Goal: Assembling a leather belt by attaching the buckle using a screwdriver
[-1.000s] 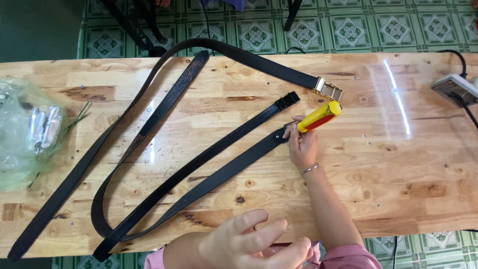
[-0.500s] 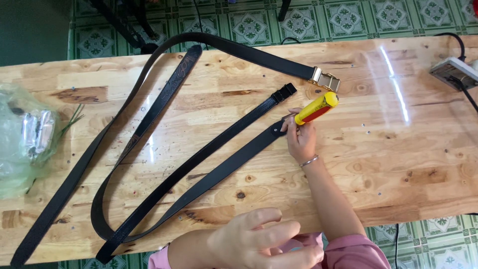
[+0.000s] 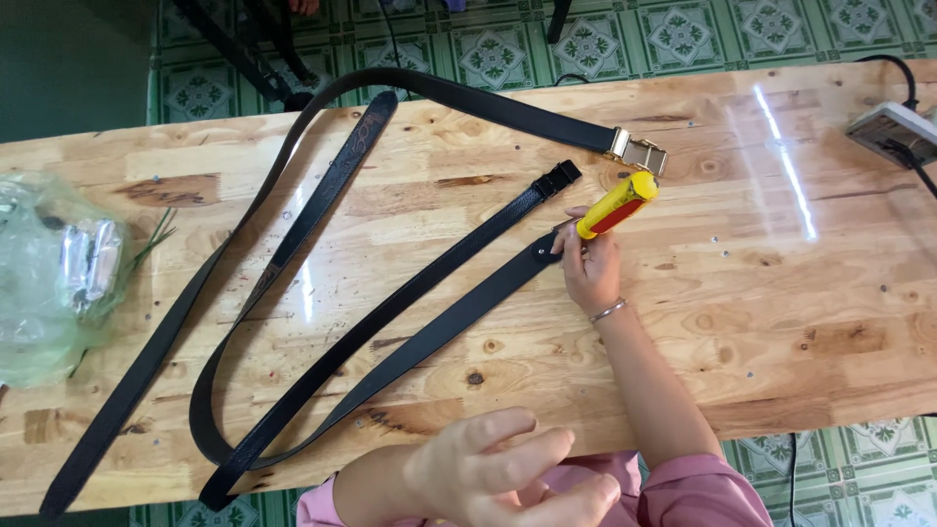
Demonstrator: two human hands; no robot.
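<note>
- We look down from a head camera at a long wooden table [image 3: 800,322] standing on a green patterned tile floor [image 3: 488,49].
- Our right hand [image 3: 590,268] rests on the tabletop, its fingers closed around a screwdriver with a yellow and red handle [image 3: 617,205]; the handle tilts up and to the right.
- The tool's tip is hidden by the fingers, which sit just beside the rounded end of a black belt [image 3: 429,337]. That end lies near the middle of the table, touching the hand.
- Our left hand [image 3: 508,478] hovers low in the view, off the table's near edge, fingers loosely spread and holding nothing.
- We count three belt ends fanned out on the wood: the one at the right hand, a second strap end [image 3: 558,179] with a squared black tip just above it, and a third belt [image 3: 322,195] with faint tooling running up the left.
- One gold buckle [image 3: 639,151] sits on a long strap curving along the far edge, near the screwdriver handle.
- One clear plastic bag [image 3: 49,273] lies at the left edge with something shiny inside.
- One power strip [image 3: 893,132] with a black cord sits at the far right corner.
- We judge the work on the belt end to be under way, not finished: no buckle is on it yet.
</note>
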